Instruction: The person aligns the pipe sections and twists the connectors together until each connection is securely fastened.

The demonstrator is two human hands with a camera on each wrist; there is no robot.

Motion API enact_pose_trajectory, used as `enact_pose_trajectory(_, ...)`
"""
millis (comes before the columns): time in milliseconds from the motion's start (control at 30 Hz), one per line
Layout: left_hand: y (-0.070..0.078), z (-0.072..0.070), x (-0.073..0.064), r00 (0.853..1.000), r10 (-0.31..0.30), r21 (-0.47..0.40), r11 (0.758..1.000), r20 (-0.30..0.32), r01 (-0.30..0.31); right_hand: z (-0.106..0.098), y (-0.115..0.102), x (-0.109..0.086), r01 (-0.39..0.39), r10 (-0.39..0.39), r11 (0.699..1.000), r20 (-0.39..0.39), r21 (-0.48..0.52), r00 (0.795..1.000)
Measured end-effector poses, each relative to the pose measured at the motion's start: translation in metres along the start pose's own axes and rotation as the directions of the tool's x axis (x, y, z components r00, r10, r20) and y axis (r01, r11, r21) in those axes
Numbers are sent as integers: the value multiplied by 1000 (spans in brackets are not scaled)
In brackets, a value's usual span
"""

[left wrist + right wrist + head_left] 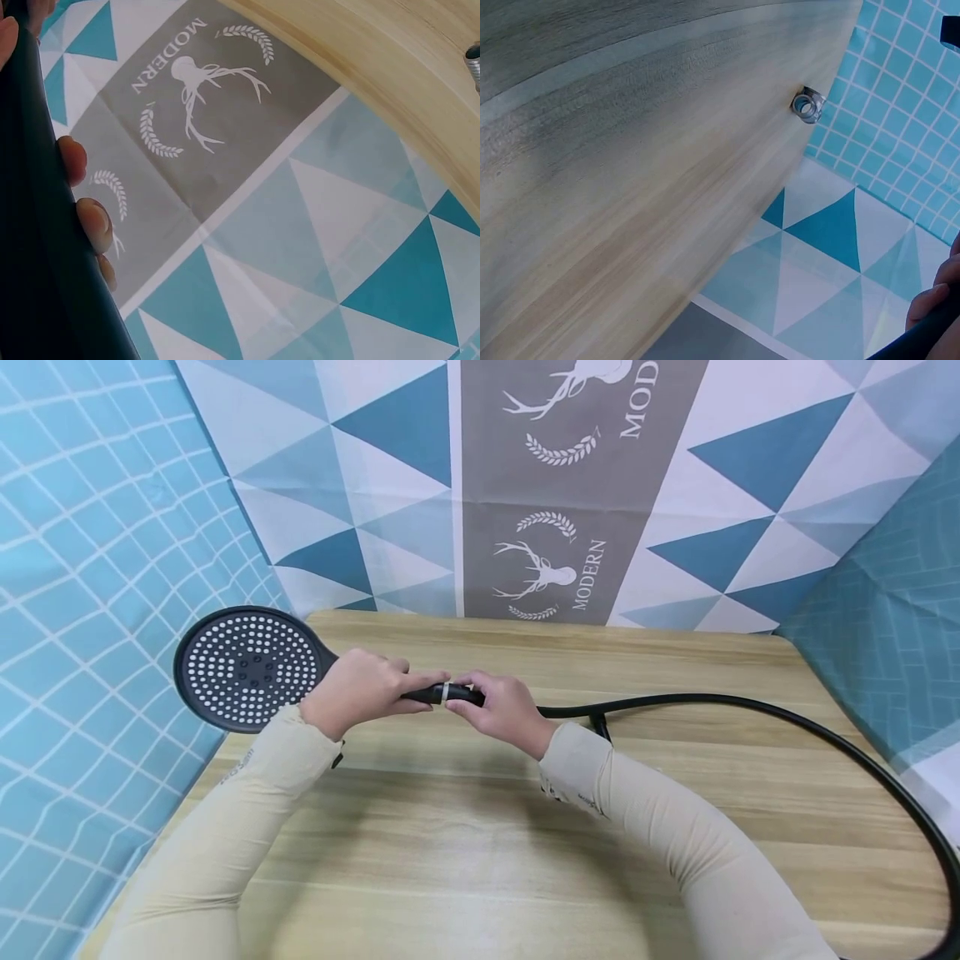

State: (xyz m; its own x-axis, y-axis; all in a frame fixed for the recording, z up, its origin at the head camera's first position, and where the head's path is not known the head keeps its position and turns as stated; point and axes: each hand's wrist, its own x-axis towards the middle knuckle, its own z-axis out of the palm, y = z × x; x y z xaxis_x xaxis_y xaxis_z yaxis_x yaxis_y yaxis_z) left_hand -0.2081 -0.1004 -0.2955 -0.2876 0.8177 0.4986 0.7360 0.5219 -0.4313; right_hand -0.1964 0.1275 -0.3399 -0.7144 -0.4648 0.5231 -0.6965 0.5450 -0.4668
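A black round shower head (251,670) with pale nozzles on its face is held above the left part of the wooden table. My left hand (363,689) grips its handle (56,225), the fingers wrapped round it in the left wrist view. At the handle's end, a silver ring (446,692) marks the joint with a black shower hose (697,698). My right hand (502,706) pinches the hose's end fitting (467,695) close to that ring. Only a few fingers (928,304) of the right hand show at the edge of the right wrist view.
The hose curves over the wooden table (465,860) and down its right side. A small black part (600,727) lies beneath the hose near my right wrist. A metal threaded fitting (808,105) stands near the table's edge. Tile-patterned sheets (90,568) and triangle-patterned sheets (390,485) surround the table.
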Motion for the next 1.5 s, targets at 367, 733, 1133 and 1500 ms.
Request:
enact_pose_trajectory(367, 1, -4, 3, 1000, -1, 8, 1000, 30, 1, 0, 0, -2, -16, 17, 1000, -21, 17, 1000)
enact_pose_trajectory(733, 2, -5, 3, 999, -9, -25, 1000, 34, 10, 0, 0, -2, -18, 20, 995, -23, 99, 1000)
enact_pose_trajectory(1133, 1, -4, 2, 1000, 1, -16, 1000, 26, -1, -1, -1, 0, -110, 100, 974, 57, 197, 993)
enact_pose_trajectory(1500, 1, -2, 0, 999, 1, -24, 1000, 41, 0, 2, -4, -1, -124, 117, 989, 86, 80, 989)
